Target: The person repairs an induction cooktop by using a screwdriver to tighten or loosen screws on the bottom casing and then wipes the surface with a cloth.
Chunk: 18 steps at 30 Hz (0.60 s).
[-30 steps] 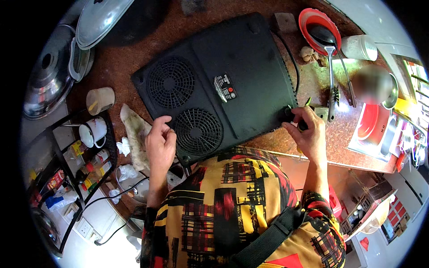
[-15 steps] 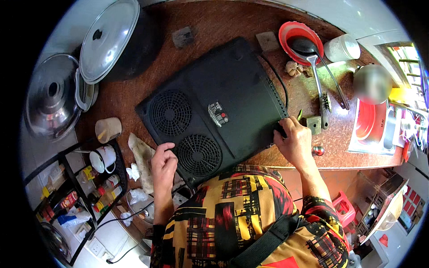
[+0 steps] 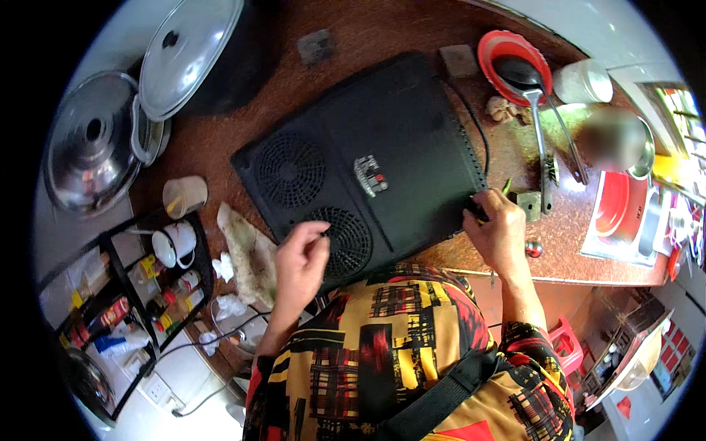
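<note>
Your left hand (image 3: 301, 257) curled on the near edge of the black cooktop (image 3: 368, 169), lying underside up on the brown tabletop (image 3: 243, 110), your right hand (image 3: 496, 231) gripping its right corner, crumpled cloth (image 3: 250, 253) just left.

Both forearms rise from the lower edge, bare below patterned sleeves. The left hand (image 3: 300, 257) is loosely curled, fingers bent inward, thumb toward the centre. The right hand (image 3: 498, 229) reaches further up and out, knuckles uppermost, fingers curled down at the tips.
</note>
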Motion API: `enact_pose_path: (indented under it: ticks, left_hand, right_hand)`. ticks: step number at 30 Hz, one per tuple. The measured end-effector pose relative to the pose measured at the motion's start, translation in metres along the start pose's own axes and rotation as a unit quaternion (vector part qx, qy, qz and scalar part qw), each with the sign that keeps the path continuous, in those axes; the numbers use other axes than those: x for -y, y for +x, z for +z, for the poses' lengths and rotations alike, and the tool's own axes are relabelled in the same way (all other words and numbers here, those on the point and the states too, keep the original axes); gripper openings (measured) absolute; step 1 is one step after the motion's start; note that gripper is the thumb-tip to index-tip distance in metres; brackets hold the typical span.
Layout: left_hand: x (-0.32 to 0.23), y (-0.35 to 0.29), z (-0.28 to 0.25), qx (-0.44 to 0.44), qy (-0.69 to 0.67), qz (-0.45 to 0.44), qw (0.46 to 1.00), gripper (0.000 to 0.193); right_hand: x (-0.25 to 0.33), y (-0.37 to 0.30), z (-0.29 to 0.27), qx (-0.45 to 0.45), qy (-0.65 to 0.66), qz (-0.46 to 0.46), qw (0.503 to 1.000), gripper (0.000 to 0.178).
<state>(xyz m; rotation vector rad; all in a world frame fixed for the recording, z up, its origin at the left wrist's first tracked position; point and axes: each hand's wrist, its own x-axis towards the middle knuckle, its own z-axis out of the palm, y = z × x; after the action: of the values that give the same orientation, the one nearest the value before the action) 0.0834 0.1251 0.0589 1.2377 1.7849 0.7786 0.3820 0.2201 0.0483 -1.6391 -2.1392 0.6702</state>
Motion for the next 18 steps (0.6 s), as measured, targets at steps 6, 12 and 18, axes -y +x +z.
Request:
enact_pose_path:
  ticks: [6, 12, 18]
  left_hand:
    - [-0.024, 0.018, 0.033, 0.061, 0.186, 0.142, 0.97, 0.038]
    - [-0.016, 0.018, 0.034, 0.105, 0.212, 0.153, 0.959, 0.034]
    - [0.0, 0.0, 0.024, 0.149, 0.053, 0.203, 0.966, 0.019]
  right_hand:
    - [0.005, -0.003, -0.007, 0.027, 0.005, 0.023, 0.999, 0.021]
    - [-0.006, -0.006, -0.023, 0.028, 0.048, 0.056, 0.997, 0.022]
    - [0.01, -0.002, -0.039, 0.029, 0.151, 0.135, 0.979, 0.017]
